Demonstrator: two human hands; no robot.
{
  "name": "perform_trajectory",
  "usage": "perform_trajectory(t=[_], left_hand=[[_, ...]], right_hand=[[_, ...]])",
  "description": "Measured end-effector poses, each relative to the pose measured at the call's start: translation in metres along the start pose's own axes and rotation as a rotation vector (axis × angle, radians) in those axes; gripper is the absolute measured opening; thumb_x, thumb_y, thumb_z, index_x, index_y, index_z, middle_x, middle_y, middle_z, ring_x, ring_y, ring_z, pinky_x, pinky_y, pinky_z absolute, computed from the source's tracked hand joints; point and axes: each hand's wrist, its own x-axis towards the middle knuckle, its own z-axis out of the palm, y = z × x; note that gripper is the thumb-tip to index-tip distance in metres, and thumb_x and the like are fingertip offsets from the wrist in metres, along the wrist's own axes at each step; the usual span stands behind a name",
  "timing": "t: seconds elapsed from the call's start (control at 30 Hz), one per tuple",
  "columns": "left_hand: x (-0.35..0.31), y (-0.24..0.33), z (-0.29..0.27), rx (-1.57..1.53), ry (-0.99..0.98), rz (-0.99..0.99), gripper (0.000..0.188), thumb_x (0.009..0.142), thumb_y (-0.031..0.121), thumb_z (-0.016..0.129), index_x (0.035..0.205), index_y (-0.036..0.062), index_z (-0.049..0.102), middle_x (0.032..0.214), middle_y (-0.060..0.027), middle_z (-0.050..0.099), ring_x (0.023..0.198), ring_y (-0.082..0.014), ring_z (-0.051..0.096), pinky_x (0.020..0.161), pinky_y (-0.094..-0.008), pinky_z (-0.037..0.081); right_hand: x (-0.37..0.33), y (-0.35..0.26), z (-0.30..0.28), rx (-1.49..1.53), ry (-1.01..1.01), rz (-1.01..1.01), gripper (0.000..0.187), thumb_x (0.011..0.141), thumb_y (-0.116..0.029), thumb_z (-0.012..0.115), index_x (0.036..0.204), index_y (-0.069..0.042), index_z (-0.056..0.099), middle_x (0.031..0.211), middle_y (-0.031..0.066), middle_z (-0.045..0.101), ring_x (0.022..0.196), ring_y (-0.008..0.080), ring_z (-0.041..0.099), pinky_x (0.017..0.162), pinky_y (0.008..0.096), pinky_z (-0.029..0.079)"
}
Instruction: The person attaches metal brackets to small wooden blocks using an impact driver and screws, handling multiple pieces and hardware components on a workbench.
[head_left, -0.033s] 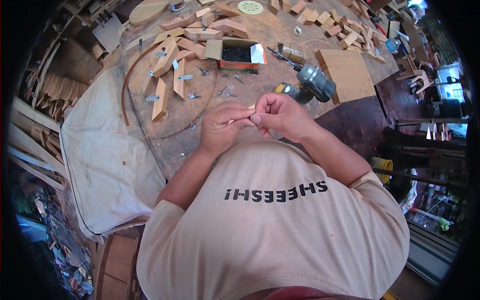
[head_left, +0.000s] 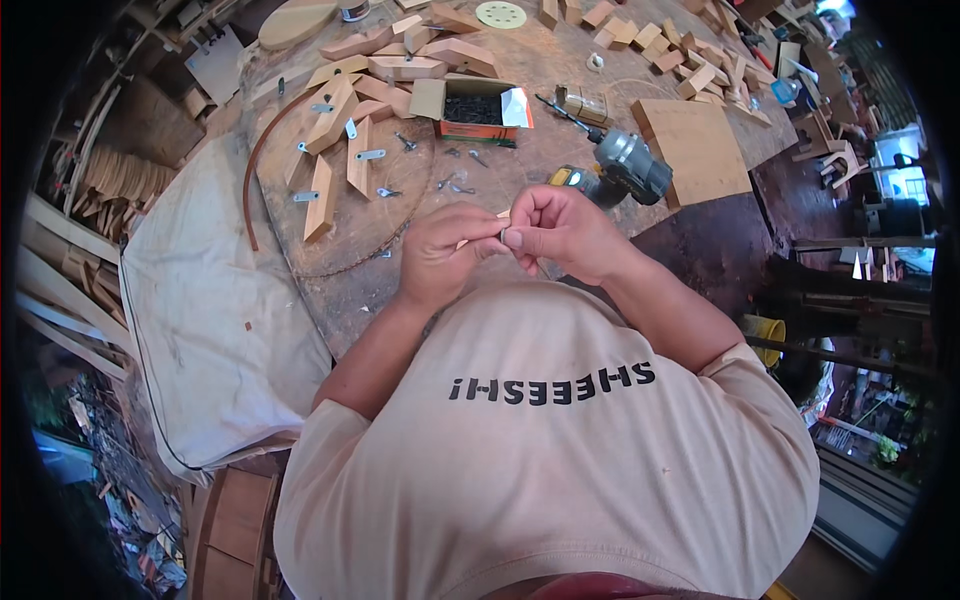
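Note:
My left hand (head_left: pixel 445 255) and my right hand (head_left: pixel 570 238) meet at the table's near edge, in front of my chest. Both are closed, thumbs and forefingers pinched together tip to tip. A tiny grey thing shows between the fingertips, too small to name, and slivers of pale wood colour peep out by the left fingers. Just beyond lie several small metal brackets (head_left: pixel 462 188). A cordless drill (head_left: pixel 632 168) lies on its side to the right of my right hand. An open box of dark screws (head_left: pixel 475 115) stands farther off.
Cut wood blocks (head_left: pixel 320 200), some with metal tabs fixed on, lie at the left of the worktable (head_left: pixel 345 290). More blocks (head_left: pixel 700 75) are heaped at the far right, near a flat wooden board (head_left: pixel 690 150). A pale cloth (head_left: pixel 225 300) covers something at the left.

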Motion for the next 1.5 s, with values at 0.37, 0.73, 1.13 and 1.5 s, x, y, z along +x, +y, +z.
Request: perform_trajectory(t=[0.37,0.73,1.13,1.5], left_hand=[[0.004,0.005,0.002,0.018,0.007,0.071,0.023,0.071,-0.002,0.075,0.093,0.0021,0.071,0.087,-0.0104,0.068,0.078,-0.0191,0.065,0.070,-0.0279,0.050],[0.002,0.005,0.004,0.012,0.018,0.028,0.017,0.073,0.000,0.075,0.090,-0.0002,0.071,0.086,-0.0119,0.068,0.077,-0.0185,0.064,0.067,-0.0269,0.050],[0.003,0.003,0.002,-0.009,0.030,0.025,0.020,0.072,-0.001,0.075,0.092,0.0002,0.070,0.088,-0.0113,0.068,0.078,-0.0194,0.064,0.069,-0.0274,0.050],[0.015,0.018,-0.004,0.354,0.052,0.197,0.020,0.071,-0.005,0.074,0.090,-0.0006,0.071,0.087,-0.0127,0.067,0.077,-0.0189,0.064,0.065,-0.0261,0.051]], right_hand=[[0.000,-0.006,-0.001,0.027,-0.036,0.007,0.014,0.086,-0.007,0.066,0.085,-0.003,0.053,0.073,0.0045,0.060,0.059,0.0109,0.059,0.055,0.0243,0.049],[0.005,0.002,-0.008,0.144,-0.093,0.029,0.015,0.085,-0.007,0.067,0.084,-0.005,0.052,0.072,0.0035,0.060,0.059,0.0110,0.060,0.054,0.0251,0.050],[0.003,0.000,-0.006,0.231,-0.105,0.010,0.010,0.084,-0.008,0.068,0.085,-0.004,0.059,0.075,0.0044,0.063,0.062,0.0104,0.061,0.058,0.0239,0.051],[0.000,-0.005,0.004,-0.223,0.165,-0.127,0.013,0.084,-0.010,0.070,0.089,0.002,0.069,0.079,0.0035,0.067,0.071,0.0058,0.060,0.061,0.0217,0.051]])
